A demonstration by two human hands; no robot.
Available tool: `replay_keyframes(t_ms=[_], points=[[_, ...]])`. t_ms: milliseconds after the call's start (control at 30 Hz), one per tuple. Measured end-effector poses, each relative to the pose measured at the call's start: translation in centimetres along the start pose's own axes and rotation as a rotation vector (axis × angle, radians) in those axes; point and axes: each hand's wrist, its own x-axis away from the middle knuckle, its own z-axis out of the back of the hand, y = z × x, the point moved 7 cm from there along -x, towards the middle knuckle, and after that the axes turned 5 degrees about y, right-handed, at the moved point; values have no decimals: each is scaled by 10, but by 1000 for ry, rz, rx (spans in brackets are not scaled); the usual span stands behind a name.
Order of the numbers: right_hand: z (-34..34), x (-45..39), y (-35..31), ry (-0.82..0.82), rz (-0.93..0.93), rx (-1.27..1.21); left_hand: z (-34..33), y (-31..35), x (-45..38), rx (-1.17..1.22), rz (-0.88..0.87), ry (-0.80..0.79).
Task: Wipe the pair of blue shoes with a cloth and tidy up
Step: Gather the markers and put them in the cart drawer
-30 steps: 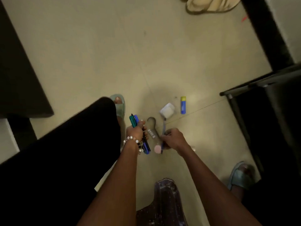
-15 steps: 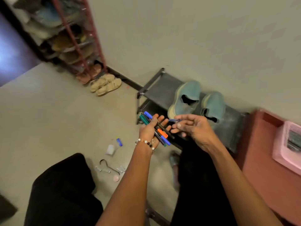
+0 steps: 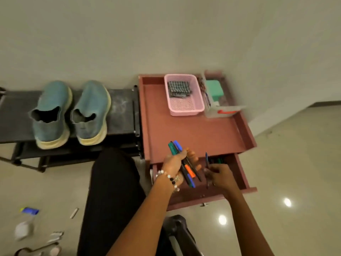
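The pair of blue shoes stands side by side on a low black shoe rack at the left. My left hand grips a bundle of pens and markers, green, blue and orange among them, above the front edge of a reddish cabinet. My right hand pinches one blue pen over the cabinet's open drawer, where a few pens lie. No cloth is in sight.
A pink basket and a clear box with a green block sit at the cabinet's back. On the floor at lower left lie a blue-capped tube, a white object and small items. A dark stool is below my arms.
My view swung from the floor up to the rack and then to the cabinet. Both hands carried the pens from the floor to the open drawer, the right hand taking one pen apart from the bundle.
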Motion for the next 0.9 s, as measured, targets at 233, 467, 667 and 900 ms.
replay_keyframes(t_ms=[233,467,667,900], points=[[-14,-44,95,154,-408,136,15,-51,-44,-415,246,98],[-36,-98,110,99,-351,447,25,-69,-80,-667,274,136],[-42,-105,121,194,-376,553,29,-88,-82,-666,356,181],[-45,-52,81,-61,-491,-322,44,-69,-85,-777,245,333]])
